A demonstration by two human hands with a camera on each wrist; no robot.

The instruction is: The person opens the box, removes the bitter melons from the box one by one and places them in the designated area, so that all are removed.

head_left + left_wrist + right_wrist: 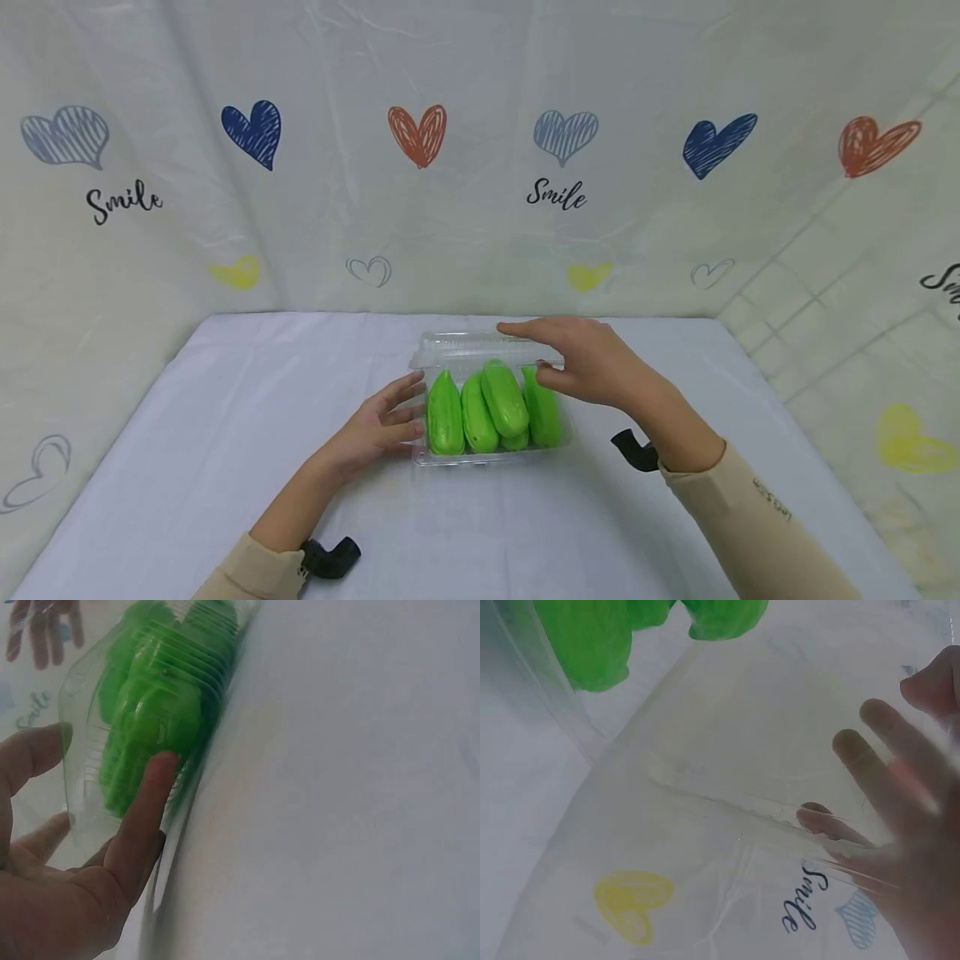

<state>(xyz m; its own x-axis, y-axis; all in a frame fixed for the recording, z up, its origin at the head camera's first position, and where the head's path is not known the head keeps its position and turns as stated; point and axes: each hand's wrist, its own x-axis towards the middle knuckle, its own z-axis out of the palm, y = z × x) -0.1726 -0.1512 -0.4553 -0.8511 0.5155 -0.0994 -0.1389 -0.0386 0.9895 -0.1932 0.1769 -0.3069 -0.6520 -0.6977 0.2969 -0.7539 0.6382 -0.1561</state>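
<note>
Sleeves (255, 573): beige, coming in on the near side of the box, one to its left, one to its right; each wrist carrying a black mount (332, 560).
Left hand (375, 427): lying at the left end of the box, fingers apart, touching the clear wall, not clasping round it.
Box (491, 459): clear plastic, sitting on the white cloth (510, 525) between the hands; long axis running left to right, short ends facing the hands.
Vegetables (504, 400): green, gourd-like, lying side by side inside the box, long axes pointing near to far, across the box's length; four showing plainly, apparently another tucked beneath.
Right hand (592, 358): hovering over the box's right far corner, fingers straight and spread, thumb standing off from them; fingers showing through clear plastic in the right wrist view, but cannot tell whether they are touching it.
Lid (457, 343): rising along the far side of the box, its length running with the box's.
Key relation, my judgement: lid to right hand; lid extending leftward from that hand, which is overlapping its right end in the head view. Right hand lying nearer the lid's middle than the left.
Backdrop (480, 50): pale, heart-printed, hanging beyond the box.
</note>
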